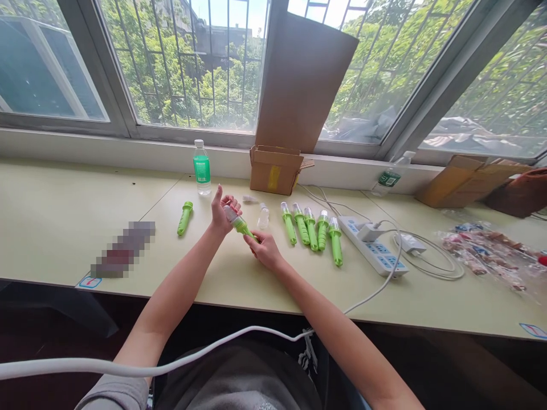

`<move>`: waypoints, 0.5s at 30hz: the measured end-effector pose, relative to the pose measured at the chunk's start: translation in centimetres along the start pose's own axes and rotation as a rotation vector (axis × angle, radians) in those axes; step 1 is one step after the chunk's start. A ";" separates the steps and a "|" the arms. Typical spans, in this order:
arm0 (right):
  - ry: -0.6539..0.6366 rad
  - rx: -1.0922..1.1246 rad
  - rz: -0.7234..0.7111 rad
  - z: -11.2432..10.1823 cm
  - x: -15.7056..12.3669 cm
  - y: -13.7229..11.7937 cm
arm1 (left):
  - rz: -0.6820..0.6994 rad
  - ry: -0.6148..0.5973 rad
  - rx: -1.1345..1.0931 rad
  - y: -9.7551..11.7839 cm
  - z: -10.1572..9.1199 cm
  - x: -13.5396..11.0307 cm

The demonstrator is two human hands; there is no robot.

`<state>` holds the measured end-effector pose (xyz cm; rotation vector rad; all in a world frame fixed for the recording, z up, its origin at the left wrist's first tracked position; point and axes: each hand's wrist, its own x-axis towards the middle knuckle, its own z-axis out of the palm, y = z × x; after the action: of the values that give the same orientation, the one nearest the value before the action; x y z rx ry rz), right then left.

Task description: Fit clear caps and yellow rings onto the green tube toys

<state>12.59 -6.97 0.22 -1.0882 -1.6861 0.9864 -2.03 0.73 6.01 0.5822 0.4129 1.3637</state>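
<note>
Between my two hands is a green plastic stick with a clear cap [241, 225], tilted with its clear end up and to the left. My left hand [223, 213] is at the clear cap, fingers curled against it and thumb raised. My right hand [265, 250] is closed around the lower green end. Just beyond them a small clear plastic piece [263, 217] stands on the table, with another small clear piece [250, 199] lying behind it. To the right lie several green sticks with clear caps [311, 229] in a row. A green stick without a clear cap [185, 218] lies to the left.
A water bottle [202, 171] stands near the window beside a small cardboard box [276, 171]. Rightward are a power strip [376, 247] with cables, a tilted bottle [391, 175] and plastic-wrapped items [482, 247]. A white cable [205, 354] crosses before my body, below the table edge.
</note>
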 end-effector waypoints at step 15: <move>0.295 -0.135 -0.150 -0.8 0.1 0.7 | 0.113 0.177 0.209 -1.5 -1.5 1.4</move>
<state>13.47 -6.55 -0.20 -1.1166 -1.5806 0.5923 -1.55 2.22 3.99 0.6664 0.6807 1.4964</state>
